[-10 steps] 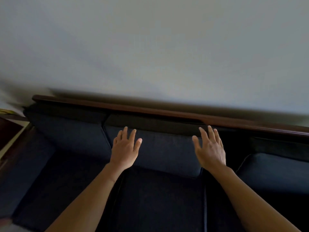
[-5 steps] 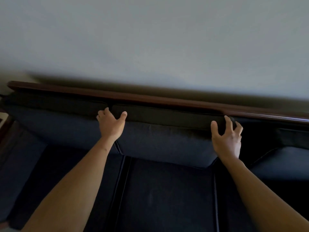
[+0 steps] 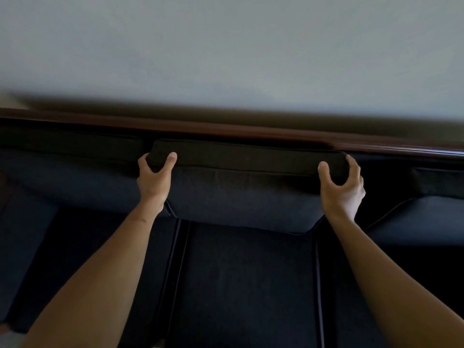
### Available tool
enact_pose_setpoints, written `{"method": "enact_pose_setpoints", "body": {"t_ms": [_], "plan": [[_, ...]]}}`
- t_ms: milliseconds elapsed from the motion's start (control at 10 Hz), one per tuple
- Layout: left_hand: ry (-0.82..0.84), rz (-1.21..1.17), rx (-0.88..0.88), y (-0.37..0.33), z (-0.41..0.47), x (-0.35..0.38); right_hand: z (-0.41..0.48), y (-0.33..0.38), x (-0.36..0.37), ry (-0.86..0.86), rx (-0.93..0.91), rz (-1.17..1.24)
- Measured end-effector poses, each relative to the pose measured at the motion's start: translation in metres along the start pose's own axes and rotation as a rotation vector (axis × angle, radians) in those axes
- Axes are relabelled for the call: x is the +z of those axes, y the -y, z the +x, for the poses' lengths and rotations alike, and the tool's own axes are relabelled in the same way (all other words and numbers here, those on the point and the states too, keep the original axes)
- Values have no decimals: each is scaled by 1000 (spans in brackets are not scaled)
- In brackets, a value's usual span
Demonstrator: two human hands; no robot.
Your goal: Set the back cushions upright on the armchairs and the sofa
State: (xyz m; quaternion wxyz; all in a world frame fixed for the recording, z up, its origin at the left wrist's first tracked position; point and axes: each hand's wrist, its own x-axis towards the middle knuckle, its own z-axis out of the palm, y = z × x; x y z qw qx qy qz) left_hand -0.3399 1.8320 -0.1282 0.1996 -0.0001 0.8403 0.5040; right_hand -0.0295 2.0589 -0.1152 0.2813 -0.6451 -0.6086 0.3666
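Both hands have closed onto the top corners of the middle back cushion (image 3: 246,197), where half a second ago they were only arriving at those corners and a second ago they hovered spread flat in front of its face. At far left, the left back cushion (image 3: 70,172) stands against the sofa's dark wooden back rail (image 3: 226,128), its right end just beside the grasped one. Next, the left hand (image 3: 153,179) grips the middle cushion's upper left corner, thumb pressed on the top band toward the viewer and fingers curled around the end. That cushion stretches between the two hands, its top edge close under the rail and its lower edge resting on the middle seat cushion (image 3: 246,285). Further right, the right hand (image 3: 341,187) clamps the upper right corner in the same way, thumb on the near side and fingers wrapped over the end. Beyond it, a third dark cushion (image 3: 421,222) lies low on the seat, apart from the rail, with a dark gap between it and the held cushion. A pale wall (image 3: 226,46) fills the upper frame.
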Motion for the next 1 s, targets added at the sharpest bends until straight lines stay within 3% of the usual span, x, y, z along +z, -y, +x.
{"method": "enact_pose_setpoints", "body": {"t_ms": [300, 600, 700, 800, 1000], "plan": [[19, -35, -1, -5, -19, 27, 21, -9, -20, -41, -20, -33], [81, 90, 80, -2, -19, 36, 32, -20, -33, -25, -41, -71], [99, 193, 136, -2, -16, 37, 29, -20, -30, -2, -37, -82], [99, 422, 207, -4, -25, 35, 27, -21, -37, 45, -102, -245], [115, 819, 616, -19, -63, 13, 10, -3, -70, 180, -393, -558]]}}
